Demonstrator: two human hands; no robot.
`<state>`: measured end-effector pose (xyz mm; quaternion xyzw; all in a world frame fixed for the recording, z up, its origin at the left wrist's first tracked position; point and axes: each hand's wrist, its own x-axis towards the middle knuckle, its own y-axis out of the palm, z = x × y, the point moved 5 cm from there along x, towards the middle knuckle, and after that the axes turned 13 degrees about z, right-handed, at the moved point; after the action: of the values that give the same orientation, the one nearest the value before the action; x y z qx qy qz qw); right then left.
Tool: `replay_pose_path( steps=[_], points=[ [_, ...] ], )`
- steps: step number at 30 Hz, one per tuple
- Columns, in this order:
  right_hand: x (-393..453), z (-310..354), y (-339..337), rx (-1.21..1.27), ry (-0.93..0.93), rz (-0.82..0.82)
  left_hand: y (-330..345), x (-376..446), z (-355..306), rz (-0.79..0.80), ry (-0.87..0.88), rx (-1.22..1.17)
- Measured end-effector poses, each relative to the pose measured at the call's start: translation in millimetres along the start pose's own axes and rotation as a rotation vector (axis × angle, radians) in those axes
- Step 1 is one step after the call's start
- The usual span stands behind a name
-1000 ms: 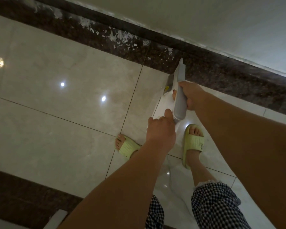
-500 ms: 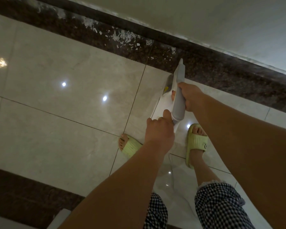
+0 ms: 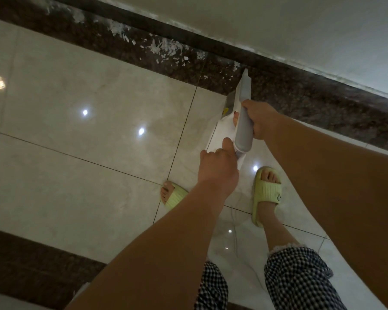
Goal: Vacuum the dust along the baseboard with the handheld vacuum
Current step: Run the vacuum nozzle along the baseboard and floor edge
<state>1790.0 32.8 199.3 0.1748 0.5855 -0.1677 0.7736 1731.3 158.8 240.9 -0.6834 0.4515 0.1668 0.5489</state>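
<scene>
The grey-and-white handheld vacuum [image 3: 242, 117] has edged closer to white paper scraps [image 3: 164, 49] along the dark speckled stone baseboard [image 3: 300, 95]; both hands, left [image 3: 217, 168] and right [image 3: 260, 121], grip it above yellow-green slippers [image 3: 267, 193].

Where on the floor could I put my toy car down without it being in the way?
The pale tiles left of the left slipper are bare. It is crowded by the dark border strip, where the vacuum, both hands and white scraps are.

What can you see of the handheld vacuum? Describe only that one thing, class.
The handheld vacuum looks like smooth plastic, a white body with a grey upper part narrowing to a thin nozzle. It points away from the person, its tip over the dark speckled floor border near white flakes. The right hand grips its middle; the left hand holds the rear end.
</scene>
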Motion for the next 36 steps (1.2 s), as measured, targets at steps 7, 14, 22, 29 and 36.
replay_pose_path(
  steps=[7,14,22,29,36],
  points=[
    [1,7,4,0.026,-0.030,0.004,-7,5,2,-0.006,-0.001,-0.007],
    [4,6,7,0.038,-0.025,0.013,-6,5,6,-0.001,-0.007,0.030],
    [1,1,13,0.037,-0.012,-0.001,-4,-1,11,-0.009,-0.003,0.050],
    [1,-10,25,0.001,-0.009,-0.036,-2,-14,23,-0.001,-0.028,0.074],
    [1,-20,35,0.000,0.001,-0.042,0,-22,36,0.018,-0.034,0.084]
  ],
)
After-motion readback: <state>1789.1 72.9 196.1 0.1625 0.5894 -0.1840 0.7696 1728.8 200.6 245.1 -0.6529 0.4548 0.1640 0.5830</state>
